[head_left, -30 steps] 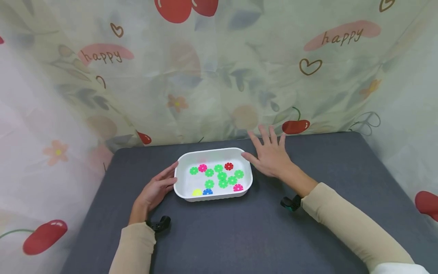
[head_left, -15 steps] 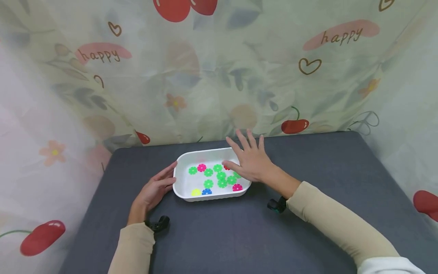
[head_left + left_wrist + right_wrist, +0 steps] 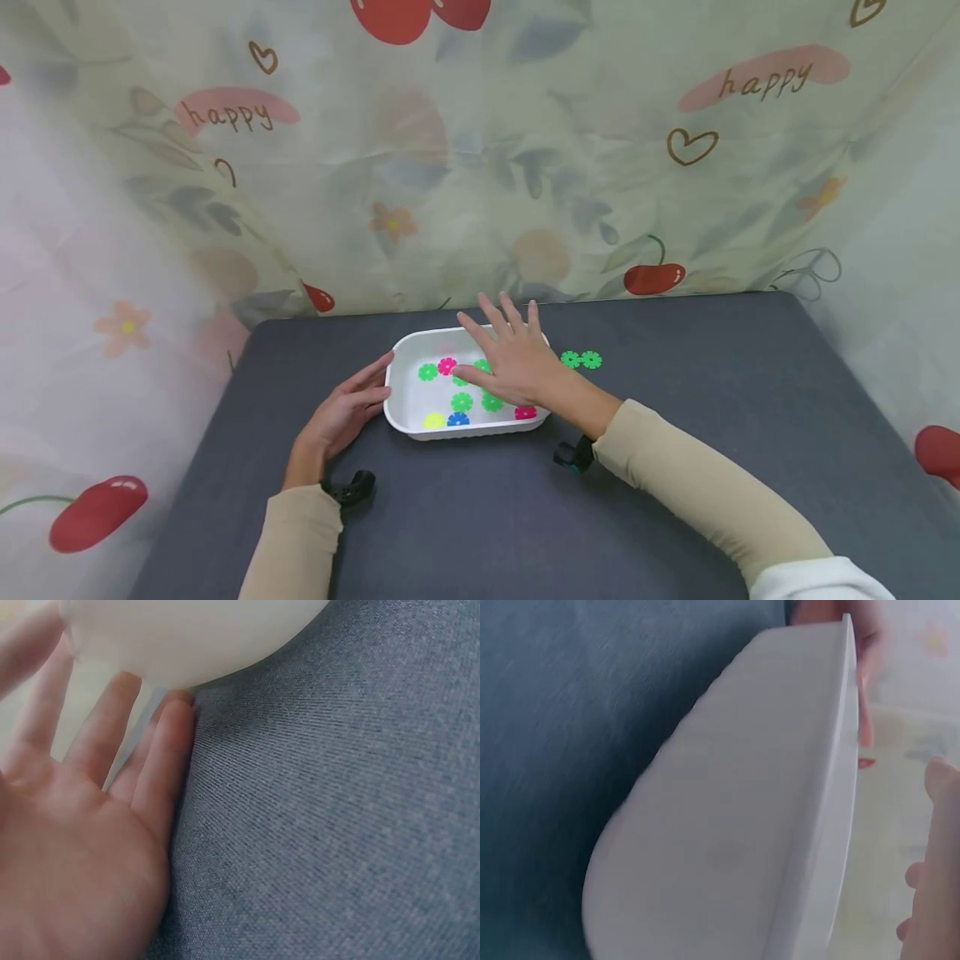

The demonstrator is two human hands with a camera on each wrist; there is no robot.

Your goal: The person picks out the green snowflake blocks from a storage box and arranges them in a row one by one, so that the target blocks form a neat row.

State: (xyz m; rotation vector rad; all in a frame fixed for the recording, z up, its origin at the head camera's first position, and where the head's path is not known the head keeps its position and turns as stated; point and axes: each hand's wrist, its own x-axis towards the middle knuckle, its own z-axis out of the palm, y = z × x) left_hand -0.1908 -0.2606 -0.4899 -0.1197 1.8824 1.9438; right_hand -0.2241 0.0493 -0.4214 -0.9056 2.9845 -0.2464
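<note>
A white oblong tray lies on the dark table with several small notched plastic discs in it: green, pink, yellow and a blue disc. My left hand touches the tray's left end with nearly straight fingers; in the left wrist view its fingertips meet the tray wall. My right hand spreads its fingers above the tray's right half, holding nothing, and hides some discs. Two green discs lie side by side on the table, right of the tray; I cannot tell if they are joined.
The dark grey table reaches to a patterned cloth backdrop behind the tray. More cloth hangs at both sides. A thin looped cord shows near the back right corner. A black wrist camera sits under my left wrist.
My right hand has moved left from beside the tray to above it, fingers still spread. The two green discs on the table have come into view. My left hand stays at the tray's left end.
</note>
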